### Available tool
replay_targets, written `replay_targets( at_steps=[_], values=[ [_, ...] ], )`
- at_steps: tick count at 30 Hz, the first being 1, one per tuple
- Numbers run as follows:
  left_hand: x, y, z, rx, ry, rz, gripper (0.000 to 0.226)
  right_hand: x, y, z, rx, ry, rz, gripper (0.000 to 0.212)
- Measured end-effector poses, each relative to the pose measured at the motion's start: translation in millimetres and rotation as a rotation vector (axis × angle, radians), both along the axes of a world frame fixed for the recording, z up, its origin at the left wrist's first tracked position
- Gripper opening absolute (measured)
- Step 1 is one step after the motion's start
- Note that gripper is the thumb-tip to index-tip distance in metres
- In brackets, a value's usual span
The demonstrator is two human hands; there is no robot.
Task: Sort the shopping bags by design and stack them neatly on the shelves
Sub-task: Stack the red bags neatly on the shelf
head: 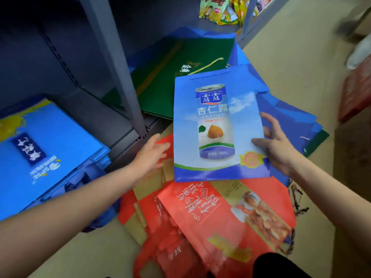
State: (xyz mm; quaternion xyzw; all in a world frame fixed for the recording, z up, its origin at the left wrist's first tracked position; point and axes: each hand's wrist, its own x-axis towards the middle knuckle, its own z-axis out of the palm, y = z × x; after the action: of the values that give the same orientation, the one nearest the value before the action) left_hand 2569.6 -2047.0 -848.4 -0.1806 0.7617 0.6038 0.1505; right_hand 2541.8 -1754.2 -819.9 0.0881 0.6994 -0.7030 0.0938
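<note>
A blue shopping bag printed with a drink can (216,129) hangs flat over the pile on the floor. My right hand (278,146) holds its right edge, with the thumb on the bag's face and the fingers spread along the edge. My left hand (151,154) reaches toward the bag's left edge with straight fingers and holds nothing. Red bags (222,215) lie under it on the floor. A green bag (180,63) lies behind it. More blue bags (291,119) spread out to the right. On the low shelf at the left sits a stack of blue bags of another design (52,141).
A grey shelf upright (120,67) stands between the stacked blue bags and the floor pile. Snack packets (220,11) lie at the top. A red box (355,93) sits at the right edge. My dark-clothed knee (281,265) is at the bottom.
</note>
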Motion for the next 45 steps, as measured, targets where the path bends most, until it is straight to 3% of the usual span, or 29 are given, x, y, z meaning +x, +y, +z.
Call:
replay_targets(
  at_steps=[1,3,6,9,12,16,18,22,26,28,32,35,38,41,45],
  values=[
    [-3,-3,7,0.158,-0.046,0.074,0.059,10,-8,-6,-0.028,-0.036,0.058,0.067],
    [-3,-13,13,0.201,-0.103,0.101,0.064,30,-28,-25,0.054,-0.098,0.199,0.066],
    [11,-28,12,-0.053,-0.101,0.124,0.047,51,-58,-47,0.079,-0.236,0.231,0.048],
    [23,-42,10,-0.358,-0.096,0.019,0.063,46,-84,-49,0.091,-0.288,0.228,0.056],
    [30,-56,3,-0.331,-0.086,-0.014,0.065,41,-111,-40,0.178,-0.155,0.364,0.036],
    [35,-79,-7,-0.308,-0.059,0.014,0.081,45,-114,-18,0.283,-0.01,0.561,0.025],
    [40,-87,-2,-0.318,0.078,0.025,0.086,39,-101,7,0.333,0.028,0.61,0.026],
    [51,-87,34,-0.56,0.519,-0.023,0.087,21,-92,70,0.45,0.077,0.804,0.025],
    [50,-100,83,-0.799,0.69,0.194,0.095,-2,-123,127,0.646,0.274,0.965,0.026],
    [52,-113,104,-0.878,0.762,0.186,0.096,-11,-154,152,0.804,0.455,1.072,0.028],
    [71,-135,117,-0.464,0.764,0.05,0.075,-18,-227,172,1.103,0.861,1.152,0.019],
    [96,-163,113,-0.191,0.762,0.361,0.037,-16,-288,170,1.08,1.15,0.981,0.027],
    [126,-192,105,0.055,0.719,0.782,0.018,-12,-349,159,1.047,1.254,0.844,0.049],
    [167,-224,88,0.083,0.635,1.147,0.016,-2,-402,132,1.04,1.135,0.93,0.06],
    [236,-269,53,0.107,0.403,1.559,0.024,24,-445,83,1.017,0.718,1.08,0.064]
  ],
)
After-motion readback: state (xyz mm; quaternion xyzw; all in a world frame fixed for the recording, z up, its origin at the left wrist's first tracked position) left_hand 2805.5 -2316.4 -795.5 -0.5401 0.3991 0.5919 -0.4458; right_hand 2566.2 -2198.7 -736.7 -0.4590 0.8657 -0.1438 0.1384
